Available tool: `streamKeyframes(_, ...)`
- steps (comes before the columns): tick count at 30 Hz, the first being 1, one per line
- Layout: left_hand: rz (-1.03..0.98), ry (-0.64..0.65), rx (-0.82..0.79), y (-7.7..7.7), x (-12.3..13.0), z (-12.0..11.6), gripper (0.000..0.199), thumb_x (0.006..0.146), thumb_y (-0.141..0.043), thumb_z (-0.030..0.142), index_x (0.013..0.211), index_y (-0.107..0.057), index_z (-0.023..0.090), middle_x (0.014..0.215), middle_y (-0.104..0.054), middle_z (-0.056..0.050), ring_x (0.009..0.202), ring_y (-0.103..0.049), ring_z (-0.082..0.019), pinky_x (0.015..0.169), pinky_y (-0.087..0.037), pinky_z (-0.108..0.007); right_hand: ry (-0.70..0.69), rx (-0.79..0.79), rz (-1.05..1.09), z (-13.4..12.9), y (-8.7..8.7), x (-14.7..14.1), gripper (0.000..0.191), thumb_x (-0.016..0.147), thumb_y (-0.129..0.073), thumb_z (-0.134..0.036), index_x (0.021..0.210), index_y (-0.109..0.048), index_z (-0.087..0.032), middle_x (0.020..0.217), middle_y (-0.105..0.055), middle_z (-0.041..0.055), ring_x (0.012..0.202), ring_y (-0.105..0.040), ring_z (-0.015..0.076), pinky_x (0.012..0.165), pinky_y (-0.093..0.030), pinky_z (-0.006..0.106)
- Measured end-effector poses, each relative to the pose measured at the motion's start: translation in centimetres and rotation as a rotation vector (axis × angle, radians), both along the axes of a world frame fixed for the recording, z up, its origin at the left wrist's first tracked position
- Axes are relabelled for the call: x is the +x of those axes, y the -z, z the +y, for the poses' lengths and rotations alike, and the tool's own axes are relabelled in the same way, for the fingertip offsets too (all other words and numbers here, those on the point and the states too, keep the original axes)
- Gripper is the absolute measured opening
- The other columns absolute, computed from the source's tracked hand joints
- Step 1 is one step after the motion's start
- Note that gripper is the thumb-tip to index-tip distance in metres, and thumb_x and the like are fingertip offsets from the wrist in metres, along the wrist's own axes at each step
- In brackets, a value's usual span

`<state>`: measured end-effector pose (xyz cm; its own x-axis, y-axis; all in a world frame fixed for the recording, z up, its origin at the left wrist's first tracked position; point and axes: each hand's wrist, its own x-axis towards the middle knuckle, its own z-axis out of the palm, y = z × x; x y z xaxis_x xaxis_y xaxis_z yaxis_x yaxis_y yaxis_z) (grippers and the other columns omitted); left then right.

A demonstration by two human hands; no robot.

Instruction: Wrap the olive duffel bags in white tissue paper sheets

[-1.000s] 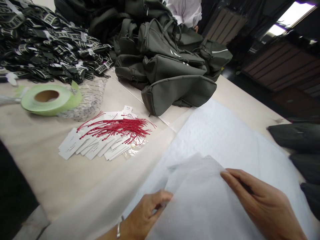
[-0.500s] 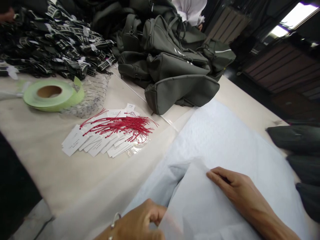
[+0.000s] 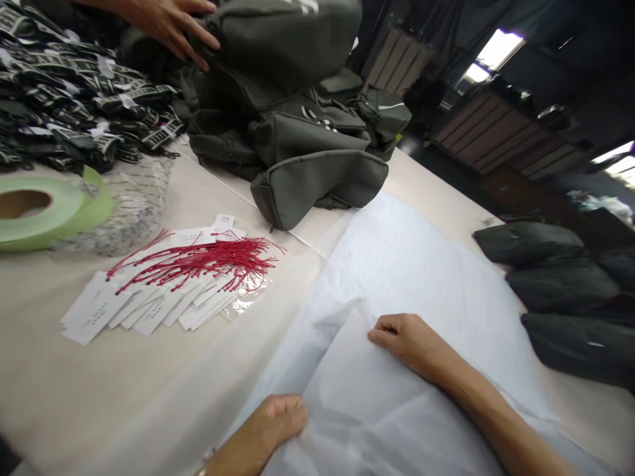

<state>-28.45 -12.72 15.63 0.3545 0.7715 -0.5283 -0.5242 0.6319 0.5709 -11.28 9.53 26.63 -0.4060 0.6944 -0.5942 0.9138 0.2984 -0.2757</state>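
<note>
My left hand (image 3: 270, 426), with a bracelet at the wrist, is closed on the near left edge of a thin translucent sheet (image 3: 377, 396). At the sheet's upper edge, my right hand (image 3: 409, 340) pinches it between thumb and fingers. The raised sheet hangs between both hands, over a stack of pale bluish-white sheets (image 3: 407, 258) on the table. Left of the stack lie white tags (image 3: 159, 307) with red strings (image 3: 203, 261).
Dark green bags (image 3: 322, 175) are heaped at the back, where another person's hand (image 3: 173, 26) touches one. Patterned straps (image 3: 64, 99) and a green tape roll (image 3: 54, 211) are at left. More dark bags (image 3: 555, 277) lie at right.
The view has shifted right. The sheet is spread wider between my hands, and its fold is smaller. Another person's hand has come in at the top left, and a bag there is now raised.
</note>
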Motion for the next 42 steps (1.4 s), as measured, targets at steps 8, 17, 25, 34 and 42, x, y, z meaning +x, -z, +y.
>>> streamKeyframes(8, 1.27, -0.212, 1.068, -6.3, -0.3, 2.0, 0.027, 0.097, -0.044, 0.026, 0.121, -0.057, 0.031, 0.121, -0.065, -0.004, 0.112, -0.06, -0.021, 0.096, -0.047, -0.033, 0.019, 0.017, 0.0, 0.1, 0.2, -0.1, 0.02, 0.079, -0.059, -0.035, 0.067, -0.066, -0.021, 0.066, -0.062, -0.001, 0.063, -0.054, 0.0132, 0.056, -0.033, 0.025)
streamKeyframes(17, 1.45, -0.09, 1.681, -8.4, 11.0, 8.3, 0.045, 0.098, -0.044, 0.046, 0.122, -0.059, 0.011, 0.12, -0.068, -0.011, 0.105, -0.064, -0.027, 0.087, -0.051, -0.039, 0.059, 0.052, 0.032, -0.3, 0.7, -0.4, 0.012, 0.073, -0.069, -0.035, 0.075, -0.073, -0.024, 0.075, -0.07, 0.0004, 0.073, -0.062, 0.0163, 0.066, -0.042, 0.027)
streamKeyframes(25, 1.6, -0.101, 1.539, -8.0, 10.4, 8.5, 0.037, 0.095, -0.05, 0.039, 0.124, -0.058, 0.017, 0.122, -0.067, -0.007, 0.1, -0.065, -0.024, 0.082, -0.052, -0.038, 0.156, 0.304, 0.515, 0.4, -9.9, 4.7, 0.039, 0.092, -0.048, -0.05, 0.118, -0.065, -0.025, 0.121, -0.067, 0.003, 0.108, -0.061, 0.0178, 0.095, -0.046, 0.029)
streamKeyframes(34, 1.664, 0.148, 1.442, -8.2, 10.4, 8.8, 0.04, 0.084, -0.063, 0.024, 0.123, -0.056, 0.022, 0.146, -0.047, -0.012, 0.135, -0.042, -0.034, 0.102, -0.048, -0.051, -0.094, 0.455, 0.291, -11.5, -5.5, 17.2, 0.065, 0.091, -0.051, -0.054, 0.149, -0.032, -0.031, 0.157, -0.029, 0.0029, 0.145, -0.024, 0.028, 0.12, -0.016, 0.052)
streamKeyframes(42, 1.631, 0.342, 1.251, -11.2, 10.6, 9.1, 0.048, 0.091, -0.055, 0.028, 0.137, -0.047, 0.019, 0.145, -0.048, -0.012, 0.135, -0.042, -0.029, 0.106, -0.044, -0.048, 0.064, 0.357, 0.268, -8.5, -4.2, 17.6, 0.066, 0.096, -0.024, -0.062, 0.15, -0.032, -0.024, 0.157, -0.028, 0.0054, 0.146, -0.021, 0.022, 0.121, -0.011, 0.047)
